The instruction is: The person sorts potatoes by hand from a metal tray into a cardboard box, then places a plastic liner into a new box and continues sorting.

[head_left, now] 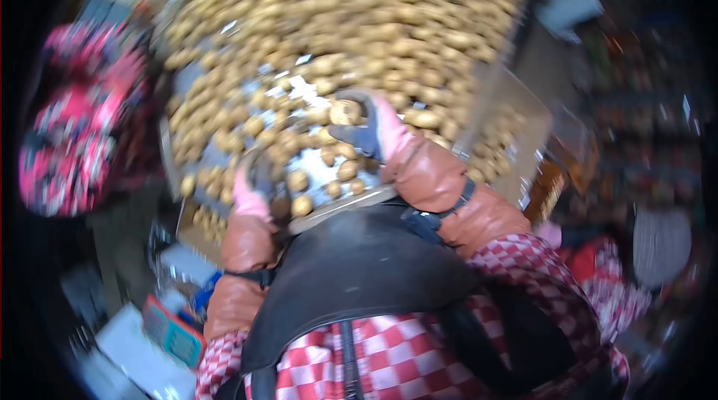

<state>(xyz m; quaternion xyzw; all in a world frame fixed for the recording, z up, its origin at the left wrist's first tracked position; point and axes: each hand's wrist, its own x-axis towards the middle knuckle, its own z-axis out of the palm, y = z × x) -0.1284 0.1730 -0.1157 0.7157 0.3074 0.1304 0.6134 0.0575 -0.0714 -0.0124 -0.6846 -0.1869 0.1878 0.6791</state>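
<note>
A broad heap of potatoes (359, 34) covers a metal-bottomed sorting table (318, 164) in front of me. My right hand (365, 129), in a pink and dark grey glove, is closed round a potato (342, 112), thumb and fingers on either side of it. My left hand (254, 185), gloved the same way, is low over the near left part of the table, fingers pointing down among the potatoes. Motion blur smears its fingers, and I cannot tell whether it grips anything. Several loose potatoes (301, 180) lie between the two hands.
The table's near edge (340, 208) runs against my dark apron (359, 258). Cardboard boxes with potatoes stand at the right (535, 105) and near left (196, 239). A person in a pink patterned jacket (71, 153) is at the left. A red and teal box (173, 331) lies lower left.
</note>
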